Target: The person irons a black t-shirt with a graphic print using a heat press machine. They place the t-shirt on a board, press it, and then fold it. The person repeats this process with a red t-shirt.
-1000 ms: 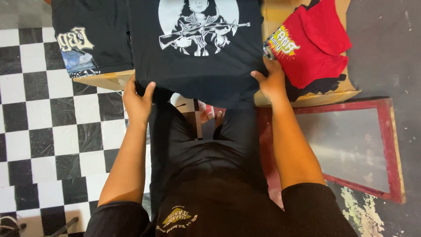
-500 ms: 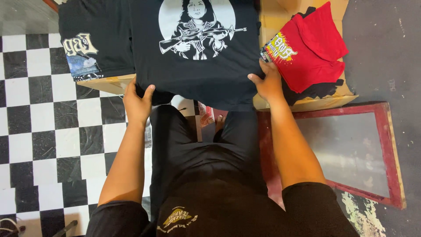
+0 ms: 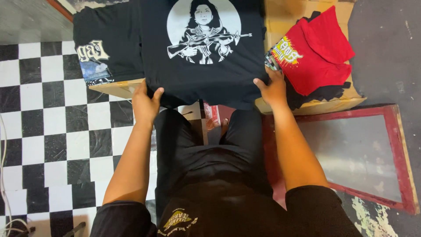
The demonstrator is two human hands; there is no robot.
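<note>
— Black cotton fills the near edge: the person's own dark shirt and shorts, with both bare forearms reaching away from the body. What are the hands doing?

— The left hand (image 3: 147, 103) is pinching the lower left hem of the black printed T-shirt with the white circular figure graphic (image 3: 204, 52), thumb on top and fingers tucked beneath the cloth. The right hand (image 3: 274, 90) grips the lower right corner in a like way, fingers curled over the edge. Holding both corners apart keeps the fabric taut and flat, I'd judge, so the print lies smooth and face up.

— And where does that shirt lie?

— Spread over the tan cardboard-coloured surface (image 3: 118, 87), its hem hanging just past the near edge, which is why the hands can get under it. The surface stands above a black-and-white chequered tile floor (image 3: 39, 114) on the left.

— What sits around it?

— To the right, below the surface, a red-framed flat screen with a grey mesh panel (image 3: 364, 153) rests on the floor, out of the way of the arms. Farther off, a crumpled red T-shirt with a yellow print (image 3: 315, 57) lies on dark cloth at the surface's right end, just beside the right hand. On the far left, a second black T-shirt with a pale printed emblem (image 3: 105, 48) lies flat, partly tucked under the held shirt, so the two overlap rather than sit apart.
</note>
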